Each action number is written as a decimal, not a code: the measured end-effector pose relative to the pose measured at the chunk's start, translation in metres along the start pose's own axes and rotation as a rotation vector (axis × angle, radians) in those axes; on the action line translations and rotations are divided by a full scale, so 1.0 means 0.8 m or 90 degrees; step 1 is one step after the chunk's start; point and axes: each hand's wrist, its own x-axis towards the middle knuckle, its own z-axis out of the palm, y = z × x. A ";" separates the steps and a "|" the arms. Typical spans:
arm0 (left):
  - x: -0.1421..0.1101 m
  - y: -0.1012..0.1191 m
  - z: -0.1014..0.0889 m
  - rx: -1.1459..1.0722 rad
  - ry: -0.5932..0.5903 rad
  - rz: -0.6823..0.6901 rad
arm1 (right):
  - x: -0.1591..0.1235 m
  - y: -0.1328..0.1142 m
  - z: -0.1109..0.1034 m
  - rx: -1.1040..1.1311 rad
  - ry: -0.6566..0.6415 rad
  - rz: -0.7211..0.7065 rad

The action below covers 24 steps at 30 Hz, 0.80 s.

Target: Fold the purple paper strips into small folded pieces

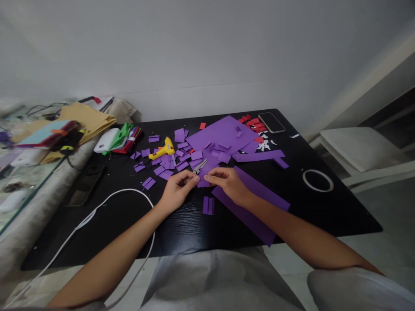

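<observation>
A small piece of purple paper [203,183] is pinched between my two hands, above the middle of the table. My left hand [177,190] grips its left side with thumb and forefinger; my right hand [231,185] has the other side the same way. Just beyond my fingertips lie scissors [201,165] with their blades pointing away. A folded purple piece [208,205] rests on the table in front of my hands. Under my right forearm is a long purple sheet [259,201]. Many cut purple pieces [167,164] are scattered to the left.
A yellow glue gun [164,149] lies left of the scissors, and a white cable [119,190] curves across the table. Farther back are a large purple sheet [223,131], red scraps [254,124] and a phone [271,122]. A white ring [318,180] sits at the right.
</observation>
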 end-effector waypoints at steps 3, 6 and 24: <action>0.001 0.000 -0.001 -0.010 -0.005 -0.009 | 0.000 0.002 0.001 0.005 -0.002 0.010; 0.002 0.000 -0.002 -0.013 -0.019 -0.008 | 0.002 0.006 0.001 0.007 -0.006 0.020; 0.005 -0.005 -0.002 -0.043 -0.021 -0.057 | 0.005 0.029 0.004 0.032 -0.027 0.012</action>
